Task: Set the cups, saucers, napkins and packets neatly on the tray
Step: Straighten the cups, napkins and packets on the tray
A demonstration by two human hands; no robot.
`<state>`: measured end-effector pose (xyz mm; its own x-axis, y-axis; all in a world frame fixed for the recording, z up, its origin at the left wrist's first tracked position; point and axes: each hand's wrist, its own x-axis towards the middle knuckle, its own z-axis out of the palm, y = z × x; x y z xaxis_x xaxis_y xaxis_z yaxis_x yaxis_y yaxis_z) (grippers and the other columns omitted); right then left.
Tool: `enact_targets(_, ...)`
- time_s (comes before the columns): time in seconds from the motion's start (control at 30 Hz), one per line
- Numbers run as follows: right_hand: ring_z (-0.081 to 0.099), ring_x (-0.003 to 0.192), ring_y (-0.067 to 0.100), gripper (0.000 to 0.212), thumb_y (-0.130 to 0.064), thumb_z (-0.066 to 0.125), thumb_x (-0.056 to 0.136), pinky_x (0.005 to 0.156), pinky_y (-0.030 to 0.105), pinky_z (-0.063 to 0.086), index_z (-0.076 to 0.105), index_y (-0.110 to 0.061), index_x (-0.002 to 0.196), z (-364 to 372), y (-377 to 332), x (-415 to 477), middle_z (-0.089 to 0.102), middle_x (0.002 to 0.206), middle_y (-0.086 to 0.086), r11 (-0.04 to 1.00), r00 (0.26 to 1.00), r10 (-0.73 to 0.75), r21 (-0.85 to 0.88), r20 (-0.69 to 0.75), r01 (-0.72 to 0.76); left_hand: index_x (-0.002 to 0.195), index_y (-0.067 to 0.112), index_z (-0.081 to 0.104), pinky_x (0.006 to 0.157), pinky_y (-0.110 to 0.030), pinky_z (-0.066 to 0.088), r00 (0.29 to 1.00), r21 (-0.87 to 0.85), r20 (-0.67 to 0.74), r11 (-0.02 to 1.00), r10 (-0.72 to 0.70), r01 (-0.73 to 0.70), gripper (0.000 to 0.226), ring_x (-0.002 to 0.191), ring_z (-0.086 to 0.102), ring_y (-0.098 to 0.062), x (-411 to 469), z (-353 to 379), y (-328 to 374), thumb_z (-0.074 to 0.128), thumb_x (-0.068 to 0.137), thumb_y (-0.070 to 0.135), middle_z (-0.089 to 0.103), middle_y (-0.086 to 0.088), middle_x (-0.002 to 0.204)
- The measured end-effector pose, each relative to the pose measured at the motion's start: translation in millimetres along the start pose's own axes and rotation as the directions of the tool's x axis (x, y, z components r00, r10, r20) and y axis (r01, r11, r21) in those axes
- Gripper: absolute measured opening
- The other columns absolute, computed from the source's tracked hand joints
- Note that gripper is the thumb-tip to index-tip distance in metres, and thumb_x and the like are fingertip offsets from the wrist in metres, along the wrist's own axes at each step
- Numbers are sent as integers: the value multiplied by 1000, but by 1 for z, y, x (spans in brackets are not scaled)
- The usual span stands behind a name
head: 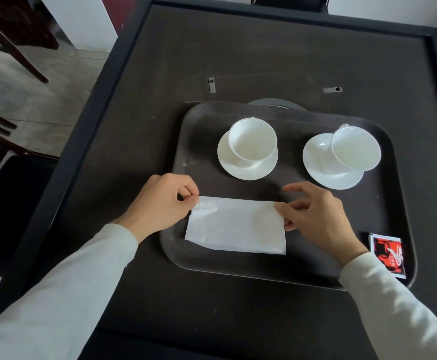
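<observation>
Together the two hands hold one white napkin (238, 227) by its ends: the left hand (160, 203) has its fingers curled and pinches the far left corner between thumb and forefinger, while the right hand (316, 216) pinches the right edge just below the far right corner, thumb on top, fingers tucked beneath and the forefinger arched above the paper. Both wrists come in low from the near side, the forearms in pale long sleeves (82, 281) slanting inward so that the hands face each other across the napkin. It is a folded rectangle and lies flat in the near left part of a dark, round-cornered tray (383, 203), its long side running left to right and its near edge just inside the tray's near rim. Farther back on the tray stand two white sets, well apart from the napkin: the left cup (252, 140) sits upright on the left saucer (248, 170), and the right cup (356, 149) sits off-centre on the right saucer (318, 157), pushed toward its right side so that much of that saucer shows bare on the left. Each cup holds nothing and turns its handle to the far side. A red, black and white packet (387, 255) lies in the tray's near right corner, just beside the right wrist. Under the tray is a dark table (238, 53) with a raised black border, and a dark wooden chair (12, 35) stands on the pale floor at far left
</observation>
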<state>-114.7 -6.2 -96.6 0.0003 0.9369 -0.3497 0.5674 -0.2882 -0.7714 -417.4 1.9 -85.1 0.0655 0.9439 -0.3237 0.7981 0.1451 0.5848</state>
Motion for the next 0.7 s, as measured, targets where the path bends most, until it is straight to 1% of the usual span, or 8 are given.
enact_targets(0.17,72,55,4,29,-30,79,86,66,15,53,64,-29,111,2,1,-1,75,70,-15,999,1000,1,-45,-22,-2,94,32,73,60,-17,50,1000,30,-21,1000,-1,1,4,63,66,0,0,1,2,74,90,31,73,19,79)
enact_targets(0.23,70,59,1,31,-38,79,84,65,14,51,65,-28,111,3,2,-3,74,70,-11,990,997,-19,-139,-73,9,105,28,71,62,-17,48,997,99,-68,995,40,-33,19,67,62,-2,-1,2,1,74,90,37,70,14,88)
enact_targets(0.3,66,74,7,36,-47,76,83,67,15,45,67,-26,112,5,3,-6,69,83,-11,927,967,-167,-365,-191,88,116,23,67,63,-18,45,972,247,-169,962,164,-119,33,77,58,-6,-6,5,1,73,89,41,61,6,100)
enact_targets(0.37,65,101,22,44,-46,71,87,83,24,46,66,-19,122,11,4,-12,70,109,0,834,913,-364,-500,-185,232,125,19,65,69,-27,54,912,383,-205,887,355,-259,39,94,61,-16,-15,9,3,67,92,39,58,1,115)
enact_targets(0.43,50,136,27,58,-46,60,96,111,35,38,54,-13,143,22,7,-20,57,145,8,732,868,-496,-536,5,421,141,15,58,97,-40,56,853,447,-97,788,514,-424,48,124,57,-22,-21,17,4,61,96,33,55,-3,141)
enact_targets(0.5,21,154,24,67,-51,42,103,124,47,18,32,-10,156,30,13,-26,27,165,9,598,817,-539,-589,206,544,157,14,36,123,-42,29,823,492,113,688,556,-533,60,154,28,-24,-24,27,4,52,102,33,31,-6,166)
enact_targets(0.6,3,157,23,71,-53,25,106,125,55,8,11,-8,160,33,21,-27,7,169,8,495,796,-505,-643,334,584,163,11,5,128,-43,9,816,550,310,608,488,-573,67,159,-4,-21,-26,38,1,29,108,42,-2,-5,172)
enact_targets(0.7,-1,157,22,70,-52,18,107,123,58,9,3,-9,161,31,26,-23,0,170,7,426,802,-443,-692,402,582,162,10,1,128,-47,8,816,583,373,573,441,-576,67,158,-6,-22,-27,45,-4,21,108,44,-6,-6,171)
